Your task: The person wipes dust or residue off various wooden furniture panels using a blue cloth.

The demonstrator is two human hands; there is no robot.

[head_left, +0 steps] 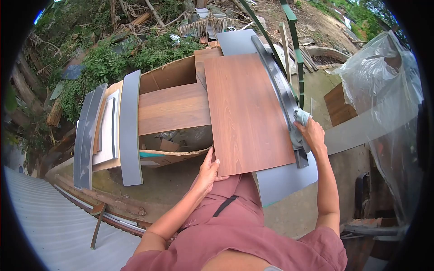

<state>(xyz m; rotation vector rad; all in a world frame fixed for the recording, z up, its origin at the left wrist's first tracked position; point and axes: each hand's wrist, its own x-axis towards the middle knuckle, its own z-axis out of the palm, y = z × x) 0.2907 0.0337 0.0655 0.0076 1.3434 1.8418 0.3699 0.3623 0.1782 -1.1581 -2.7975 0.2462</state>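
Observation:
A brown wood-grain board (248,113) lies in front of me, its near edge by my lap. My left hand (209,171) grips its near left corner, with some fingers hidden beneath the panel. A bluish-grey cloth (298,133) is bunched in my right hand (313,134), against the board's right edge. Along that edge runs a dark metal bar (279,86), partly covered by the cloth. Under the board and bar, a grey panel (285,183) sticks out at the near right.
Left of the board sits an open cardboard box (168,74) with another wood-grain panel (174,109) across it. Several grey and white panels (130,128) stand farther left. Clear plastic sheeting (375,77) drapes at the right. Green metal strips (294,49) rise at the back.

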